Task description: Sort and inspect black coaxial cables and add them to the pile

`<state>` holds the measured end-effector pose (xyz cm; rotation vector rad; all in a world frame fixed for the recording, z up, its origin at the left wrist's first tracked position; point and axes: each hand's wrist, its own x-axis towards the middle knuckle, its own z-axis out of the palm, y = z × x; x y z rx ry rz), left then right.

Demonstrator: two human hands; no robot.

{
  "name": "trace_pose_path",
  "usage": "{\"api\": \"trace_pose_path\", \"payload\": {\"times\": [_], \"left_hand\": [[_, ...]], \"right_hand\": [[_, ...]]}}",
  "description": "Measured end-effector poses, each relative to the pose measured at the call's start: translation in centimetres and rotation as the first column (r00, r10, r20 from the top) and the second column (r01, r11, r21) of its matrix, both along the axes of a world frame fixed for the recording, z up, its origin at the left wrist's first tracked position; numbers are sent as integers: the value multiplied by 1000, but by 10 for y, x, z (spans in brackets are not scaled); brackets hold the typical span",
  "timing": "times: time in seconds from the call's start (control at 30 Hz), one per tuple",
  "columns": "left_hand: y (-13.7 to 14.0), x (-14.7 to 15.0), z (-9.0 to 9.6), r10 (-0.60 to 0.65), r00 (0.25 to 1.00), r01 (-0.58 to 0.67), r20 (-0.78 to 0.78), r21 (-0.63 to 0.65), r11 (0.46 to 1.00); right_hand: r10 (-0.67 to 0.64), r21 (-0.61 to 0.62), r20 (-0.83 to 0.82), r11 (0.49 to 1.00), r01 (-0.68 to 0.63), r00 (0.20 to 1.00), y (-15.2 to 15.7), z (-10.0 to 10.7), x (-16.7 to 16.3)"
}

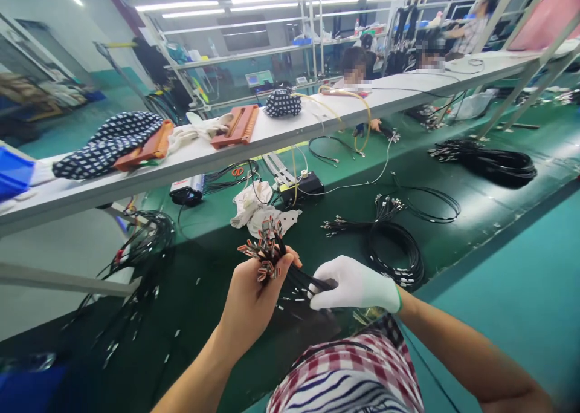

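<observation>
My bare left hand (254, 298) is closed around a bundle of black cables (296, 275), just below their ends. Metal connectors with orange edges (267, 243) fan out above the fist. My right hand (353, 286), in a white glove with a green cuff, grips the same bundle further along its length. The cables run between the two hands, and their far part is hidden behind the glove and my body. Small white-tagged ends lie on the dark green tabletop below the bundle.
A coiled cable bundle (399, 250) lies right of the glove, a larger black bundle (493, 162) further off. White crumpled cloth (258, 210) and a black box (301, 188) sit ahead. A white shelf (181, 162) crosses above the table. Loose cables (145, 250) hang at left. Other people sit beyond.
</observation>
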<state>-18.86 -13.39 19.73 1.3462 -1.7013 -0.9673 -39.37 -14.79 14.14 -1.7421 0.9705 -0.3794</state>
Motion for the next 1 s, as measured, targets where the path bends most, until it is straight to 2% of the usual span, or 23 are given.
{"api": "trace_pose_path", "payload": {"times": [0.13,0.23,0.3,0.37,0.43,0.5,0.57,0.63,0.7,0.77,0.83,0.9,0.93,1.0], "left_hand": [[-2,16,6,115,992,-114,-54,27,993],[-4,28,9,161,970,-152,-181,61,987],[-6,34,10,156,956,-139,-247,83,987],[-8,39,8,163,944,-141,-286,95,985],[-9,43,4,208,926,-185,-315,102,978],[-11,47,-3,251,899,-224,-360,114,968],[-13,51,-9,245,872,-209,-423,130,969],[-14,53,-14,234,841,-192,-488,135,972],[-16,50,-17,255,820,-212,-512,141,967],[-19,37,-18,254,820,-206,-513,149,967],[-23,12,-20,177,834,-103,-522,168,980],[-30,-23,-22,81,832,55,-548,226,972],[-34,-44,-22,47,821,133,-569,270,954],[-45,-87,-22,23,783,258,-622,358,897]], "right_hand": [[28,-164,-188,985,-60,982,3,-11,3],[-32,-233,-91,973,10,995,6,-11,12],[-55,-143,77,988,65,996,11,-8,23],[-21,29,225,999,15,974,18,-8,37],[-1,194,371,978,-77,929,28,-13,49],[-83,298,480,952,-73,874,37,-21,55],[-232,338,522,940,50,821,40,-32,54],[-386,322,494,913,249,779,36,-43,46],[-489,244,402,872,425,774,26,-55,34],[-515,149,280,857,494,810,15,-66,25],[-412,138,155,909,393,898,8,-76,21],[-131,196,27,973,123,991,6,-81,22],[-27,205,9,978,25,1000,6,-82,22],[27,186,44,982,-35,999,6,-82,20]]}}
